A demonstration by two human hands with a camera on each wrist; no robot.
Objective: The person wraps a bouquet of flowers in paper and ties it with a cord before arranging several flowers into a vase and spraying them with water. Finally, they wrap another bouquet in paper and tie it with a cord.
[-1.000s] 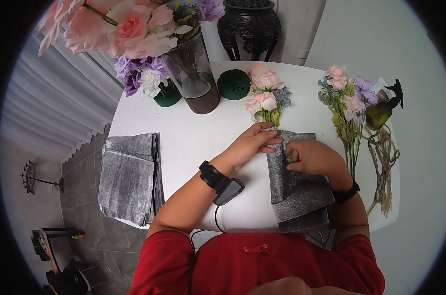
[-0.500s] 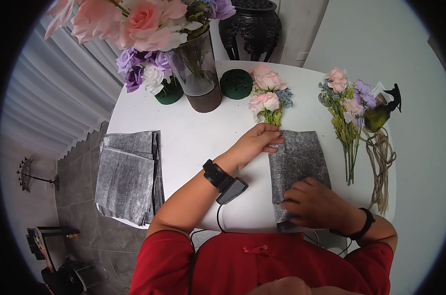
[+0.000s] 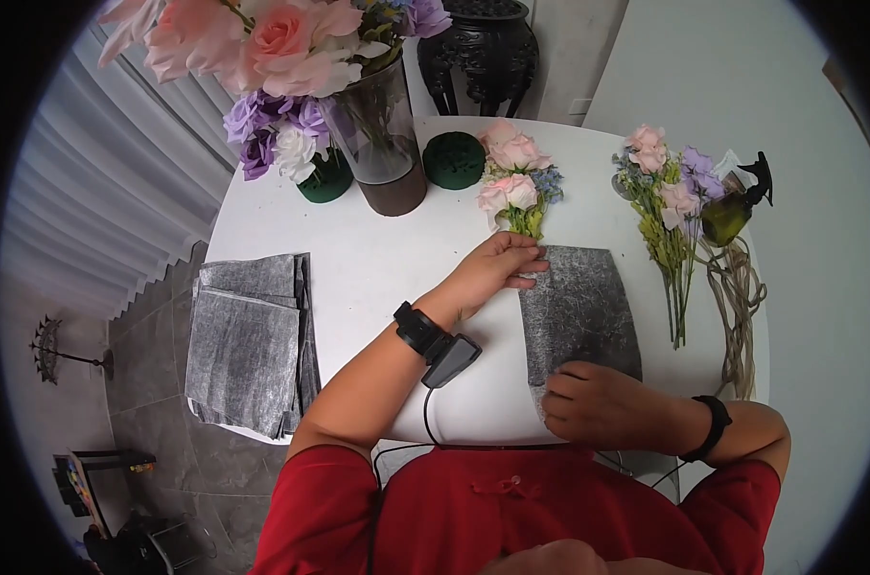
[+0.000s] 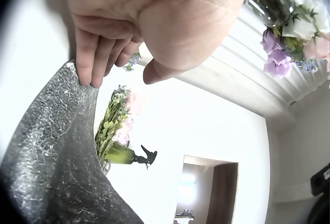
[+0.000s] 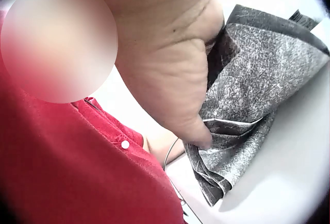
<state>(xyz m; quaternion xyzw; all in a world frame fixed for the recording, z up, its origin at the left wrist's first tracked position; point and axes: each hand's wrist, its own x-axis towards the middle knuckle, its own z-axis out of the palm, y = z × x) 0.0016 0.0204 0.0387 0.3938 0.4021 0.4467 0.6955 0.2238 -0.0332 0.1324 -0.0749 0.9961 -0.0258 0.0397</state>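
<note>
In front of the person lies a speckled grey fabric sheet (image 3: 583,307), lengthwise on the table. My left hand (image 3: 497,271) presses its top left corner with nearly straight fingers; the left wrist view shows the fingertips (image 4: 95,80) on the fabric's edge. My right hand (image 3: 603,407) pinches the sheet's near end, covering part of it. Seen from the right wrist, its thumb lies on folded layers of the fabric (image 5: 273,69), which bunch and lift there, while the other fingers are hidden behind the palm. A bunch of pink roses (image 3: 516,177) lies just beyond the left hand.
A stack of grey fabric sheets (image 3: 243,350) lies at the table's left edge. Behind stand a vase (image 3: 382,144) of large flowers and a green foam block (image 3: 454,160). On the right are a flower bunch (image 3: 660,211), a spray bottle (image 3: 727,218) and tan cords (image 3: 737,316).
My right hand has moved from the sheet's upper part toward the body, down to its near end. The bunched sheet now lies flatter. My left hand stays at the top corner.
</note>
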